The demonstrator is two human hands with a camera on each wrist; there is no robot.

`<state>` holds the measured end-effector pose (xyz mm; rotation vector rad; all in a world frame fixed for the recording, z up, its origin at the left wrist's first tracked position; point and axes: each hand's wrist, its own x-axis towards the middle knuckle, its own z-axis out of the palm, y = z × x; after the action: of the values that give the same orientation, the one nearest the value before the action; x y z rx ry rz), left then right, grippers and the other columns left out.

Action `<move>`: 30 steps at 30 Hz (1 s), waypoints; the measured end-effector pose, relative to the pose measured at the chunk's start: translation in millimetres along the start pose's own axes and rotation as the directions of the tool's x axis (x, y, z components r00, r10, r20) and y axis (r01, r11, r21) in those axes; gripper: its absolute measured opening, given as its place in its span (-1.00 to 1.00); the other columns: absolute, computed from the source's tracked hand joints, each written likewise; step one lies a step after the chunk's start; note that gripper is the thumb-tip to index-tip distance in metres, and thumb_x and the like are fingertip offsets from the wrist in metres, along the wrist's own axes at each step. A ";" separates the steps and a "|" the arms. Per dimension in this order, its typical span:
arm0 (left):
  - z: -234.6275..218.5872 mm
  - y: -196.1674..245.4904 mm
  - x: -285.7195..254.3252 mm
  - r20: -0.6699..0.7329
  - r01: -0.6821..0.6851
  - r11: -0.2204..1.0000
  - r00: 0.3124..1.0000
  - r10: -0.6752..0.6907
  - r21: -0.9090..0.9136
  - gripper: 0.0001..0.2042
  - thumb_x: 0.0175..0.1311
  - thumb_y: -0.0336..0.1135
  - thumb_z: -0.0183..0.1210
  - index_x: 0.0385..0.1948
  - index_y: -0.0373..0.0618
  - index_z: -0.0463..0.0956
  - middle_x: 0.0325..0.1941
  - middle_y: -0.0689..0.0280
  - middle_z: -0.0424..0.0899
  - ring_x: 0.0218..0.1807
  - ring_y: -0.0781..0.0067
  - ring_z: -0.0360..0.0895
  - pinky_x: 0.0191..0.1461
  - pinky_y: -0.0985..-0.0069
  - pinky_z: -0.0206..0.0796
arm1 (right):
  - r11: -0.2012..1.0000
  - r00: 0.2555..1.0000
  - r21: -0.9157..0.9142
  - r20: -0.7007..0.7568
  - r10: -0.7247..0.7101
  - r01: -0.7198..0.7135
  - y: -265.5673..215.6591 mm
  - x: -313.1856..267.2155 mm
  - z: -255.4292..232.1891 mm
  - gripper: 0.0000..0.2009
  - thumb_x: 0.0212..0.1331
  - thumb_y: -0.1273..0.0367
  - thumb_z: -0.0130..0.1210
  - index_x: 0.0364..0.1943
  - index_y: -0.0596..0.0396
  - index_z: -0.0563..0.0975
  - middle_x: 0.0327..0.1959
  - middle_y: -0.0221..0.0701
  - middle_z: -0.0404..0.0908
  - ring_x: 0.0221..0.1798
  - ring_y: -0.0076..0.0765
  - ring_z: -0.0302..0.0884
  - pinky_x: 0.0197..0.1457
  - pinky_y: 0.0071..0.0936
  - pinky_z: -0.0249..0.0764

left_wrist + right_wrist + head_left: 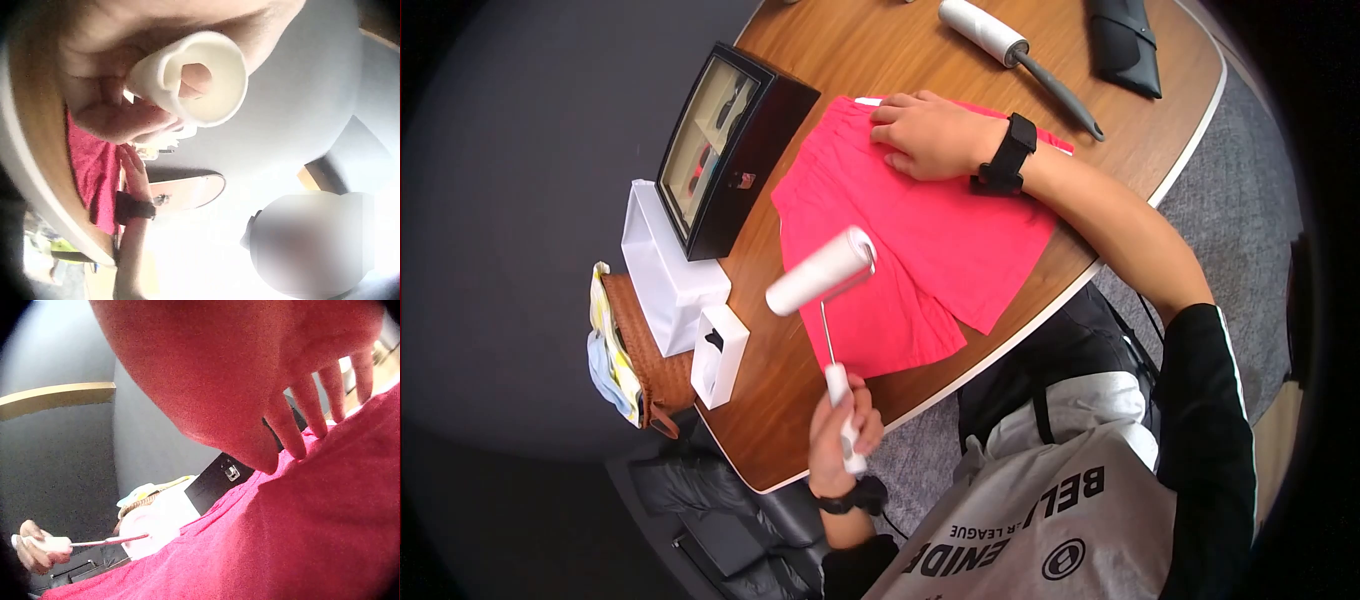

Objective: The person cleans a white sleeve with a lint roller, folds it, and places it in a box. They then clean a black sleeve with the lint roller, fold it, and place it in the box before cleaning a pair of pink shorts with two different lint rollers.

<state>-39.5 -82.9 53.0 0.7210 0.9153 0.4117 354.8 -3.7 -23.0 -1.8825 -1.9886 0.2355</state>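
Observation:
Pink shorts [880, 230] lie spread on the wooden table. My left hand [828, 445] grips the white handle of a lint roller [820, 270], whose white roll overlaps the near leg of the shorts in the head view. The handle's hollow end [228, 81] faces the left wrist camera, fingers wrapped round it. Near the waistband, my right hand [940, 135] rests on the shorts, its fingertips [297, 450] spread and touching the cloth in the right wrist view.
A black watch box [750, 150] with a glass lid stands at the left, beside white boxes [665, 265] and a brown woven basket [645, 340]. Beyond the shorts lie another lint roller with a grey handle [1055, 95] and a black case [1122, 45]. The white table edge [1000, 355] runs near my body.

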 end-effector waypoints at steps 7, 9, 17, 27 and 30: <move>7.7 41.6 84.3 -0.012 -0.058 0.988 0.998 0.061 0.141 -0.65 0.65 -0.30 -0.04 0.35 -0.21 0.36 -0.29 0.30 0.47 -0.51 0.55 0.30 -0.44 0.54 0.14 | 1.000 1.000 0.013 -0.014 -0.010 0.010 -1.5 -0.2 -0.7 -0.63 0.35 0.23 0.16 0.14 0.10 0.66 0.29 -0.28 0.58 0.44 -0.12 0.40 0.52 -0.13 0.34; 11.3 40.9 88.1 -0.065 -0.076 0.971 0.994 0.093 0.226 -0.61 0.65 -0.31 -0.03 0.42 -0.16 0.29 -0.20 0.25 0.53 -0.43 0.47 0.42 -0.35 0.47 0.28 | 1.000 1.000 0.009 0.000 0.004 -0.004 -0.4 -1.9 -1.4 -0.63 0.36 0.23 0.16 0.14 0.10 0.65 0.29 -0.27 0.58 0.44 -0.12 0.40 0.53 -0.13 0.34; 0.9 29.1 60.4 -0.036 -0.100 0.927 0.992 0.121 0.362 -0.54 0.65 -0.27 0.02 0.47 -0.20 0.22 -0.24 0.31 0.50 -0.43 0.52 0.37 -0.35 0.48 0.27 | 1.000 1.000 0.020 0.003 -0.010 0.010 -0.9 -1.8 0.0 -0.63 0.37 0.23 0.15 0.15 0.10 0.64 0.29 -0.28 0.57 0.45 -0.11 0.39 0.54 -0.13 0.32; -27.8 -41.8 -31.2 -0.078 0.064 0.968 0.996 -0.046 0.243 -0.84 0.65 -0.25 0.00 -0.09 -0.15 0.36 -0.42 0.30 0.43 -0.42 0.45 0.42 -0.30 0.44 0.31 | 0.999 0.999 0.026 -0.026 -0.025 0.026 1.5 -2.1 4.7 -0.64 0.34 0.24 0.17 0.13 0.10 0.65 0.26 -0.30 0.59 0.43 -0.12 0.41 0.51 -0.12 0.35; -33.6 -76.7 -52.6 -0.077 0.127 0.972 0.991 -0.113 0.199 -0.84 0.63 -0.29 0.04 -0.20 -0.12 0.35 -0.45 0.36 0.38 -0.44 0.53 0.35 -0.33 0.50 0.24 | 0.998 0.996 0.019 -0.070 -0.053 0.055 1.8 -2.8 4.4 -0.65 0.33 0.25 0.18 0.12 0.10 0.65 0.26 -0.30 0.59 0.42 -0.11 0.41 0.50 -0.13 0.36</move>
<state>-94.8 -155.3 14.4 0.8382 1.0674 0.2367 354.8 -5.7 -28.1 -1.7968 -1.9802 0.1729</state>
